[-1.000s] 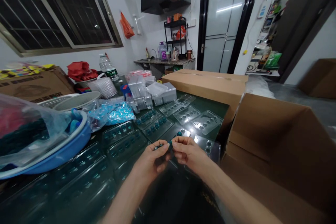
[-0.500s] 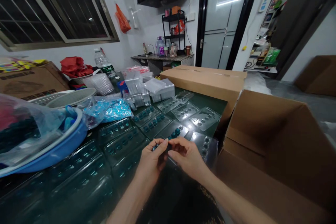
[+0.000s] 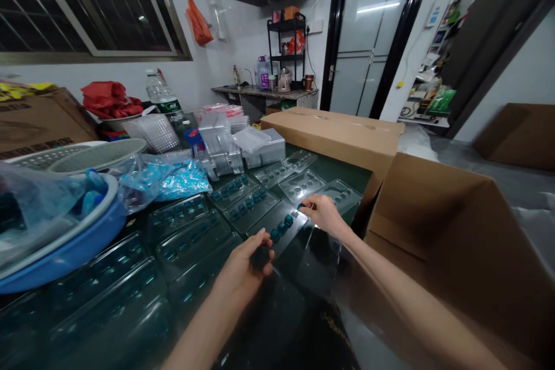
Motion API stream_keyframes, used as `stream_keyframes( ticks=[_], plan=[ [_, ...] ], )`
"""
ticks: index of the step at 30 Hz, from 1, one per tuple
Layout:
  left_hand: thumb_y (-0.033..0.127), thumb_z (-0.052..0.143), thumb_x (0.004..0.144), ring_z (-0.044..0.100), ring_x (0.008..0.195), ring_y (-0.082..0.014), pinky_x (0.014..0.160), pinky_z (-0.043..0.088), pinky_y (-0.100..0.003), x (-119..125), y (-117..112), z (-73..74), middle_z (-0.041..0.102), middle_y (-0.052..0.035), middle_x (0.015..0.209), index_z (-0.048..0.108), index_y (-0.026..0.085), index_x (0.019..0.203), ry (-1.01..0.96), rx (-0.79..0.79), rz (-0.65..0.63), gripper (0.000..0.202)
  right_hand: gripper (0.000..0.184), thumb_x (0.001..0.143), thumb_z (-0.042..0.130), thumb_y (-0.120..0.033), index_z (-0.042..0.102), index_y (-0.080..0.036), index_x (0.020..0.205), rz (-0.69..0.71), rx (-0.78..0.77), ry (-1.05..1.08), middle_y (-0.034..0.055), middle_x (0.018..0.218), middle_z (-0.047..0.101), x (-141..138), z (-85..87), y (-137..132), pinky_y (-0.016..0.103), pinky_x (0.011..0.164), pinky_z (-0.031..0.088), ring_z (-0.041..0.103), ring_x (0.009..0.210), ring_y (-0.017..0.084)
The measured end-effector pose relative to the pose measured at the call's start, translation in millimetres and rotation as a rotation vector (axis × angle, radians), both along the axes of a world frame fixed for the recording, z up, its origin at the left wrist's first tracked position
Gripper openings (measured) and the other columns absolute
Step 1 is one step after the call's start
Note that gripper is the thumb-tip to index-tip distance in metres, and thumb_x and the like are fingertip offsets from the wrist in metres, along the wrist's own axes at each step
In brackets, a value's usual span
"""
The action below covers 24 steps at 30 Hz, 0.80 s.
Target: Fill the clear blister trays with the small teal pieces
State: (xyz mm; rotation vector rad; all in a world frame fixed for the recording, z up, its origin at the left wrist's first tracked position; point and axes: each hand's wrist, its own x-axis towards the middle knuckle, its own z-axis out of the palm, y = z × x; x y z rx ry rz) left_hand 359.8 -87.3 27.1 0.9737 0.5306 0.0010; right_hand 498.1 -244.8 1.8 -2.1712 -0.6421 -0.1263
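Observation:
My left hand (image 3: pixel 245 260) is curled around dark pieces (image 3: pixel 260 255), apparently teal like the others, held low over the table. Between the thumb and fingers of my right hand (image 3: pixel 323 214) is a small teal piece (image 3: pixel 300 206), at the far end of a clear plastic blister tray (image 3: pixel 264 224). Several teal cube-like pieces (image 3: pixel 281 228) sit in a row in that tray's hollows. Beyond my right hand lies another clear tray (image 3: pixel 303 185) with unfilled hollows. To the left, more trays (image 3: pixel 251 203) hold rows of teal pieces.
A large open cardboard box (image 3: pixel 433 231) stands close on the right. At the left are a blue basin (image 3: pixel 104 222) with bagged pieces and a blue patterned bag (image 3: pixel 182 179). Stacked clear plastic packs (image 3: pixel 264 147) stand at the back, beside a closed carton (image 3: pixel 338 127).
My hands have parted. The right has moved forward and right to the tray's far end with a teal piece; the left has turned, showing the dark pieces in it. The view has shifted slightly.

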Motion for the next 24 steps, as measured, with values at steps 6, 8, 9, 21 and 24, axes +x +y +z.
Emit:
stream_keyframes(
  ticks=[6,8,9,21,24],
  plan=[
    [0.027,0.057,0.073,0.057,0.061,-0.0179,0.039,0.036,-0.023,-12,14,8.0,0.058,-0.008,0.075,0.062,0.011,0.08,0.069,-0.021,-0.031,0.018,0.011,0.07,0.058,-0.016,0.067,-0.017,0.076,0.119,-0.217,-0.024,0.0011,0.071,0.064,24,-13.7,12,0.021,0.057,0.035,0.055,0.063,0.012],
    [0.026,0.057,0.073,0.057,0.062,-0.0182,0.039,0.035,-0.023,-15,17,10.2,0.058,-0.0082,0.076,0.063,0.011,0.08,0.077,-0.002,-0.039,0.017,0.013,0.072,0.058,-0.017,0.067,-0.017,0.081,0.14,-0.274,-0.037,0.0024,0.078,0.065,23,-14.7,15,0.021,0.059,0.035,0.056,0.068,0.013],
    [0.025,0.057,0.073,0.057,0.062,-0.0183,0.039,0.035,-0.023,-16,18,10.6,0.058,-0.0082,0.076,0.063,0.011,0.079,0.082,0.007,-0.039,0.017,0.013,0.073,0.058,-0.017,0.067,-0.018,0.082,0.144,-0.304,-0.045,0.003,0.08,0.065,23,-14.7,16,0.021,0.06,0.036,0.056,0.071,0.014],
    [0.026,0.058,0.072,0.054,0.055,-0.0145,0.034,0.028,-0.019,-17,23,1.7,0.057,-0.007,0.07,0.061,0.01,0.075,0.148,-0.071,-0.089,0.016,0.015,0.076,0.057,-0.031,0.066,-0.019,0.078,0.044,-0.597,-0.071,0.0077,0.082,0.065,23,-14.9,31,0.025,0.061,0.036,0.058,0.08,0.021],
    [0.026,0.058,0.072,0.057,0.06,-0.0177,0.037,0.034,-0.022,-16,24,2.0,0.058,-0.0083,0.073,0.062,0.009,0.076,0.116,-0.071,-0.055,0.017,0.015,0.078,0.055,-0.03,0.066,-0.019,0.079,0.039,-0.61,-0.065,0.0079,0.082,0.065,19,-16.2,32,0.024,0.061,0.036,0.059,0.08,0.02]
  ],
)
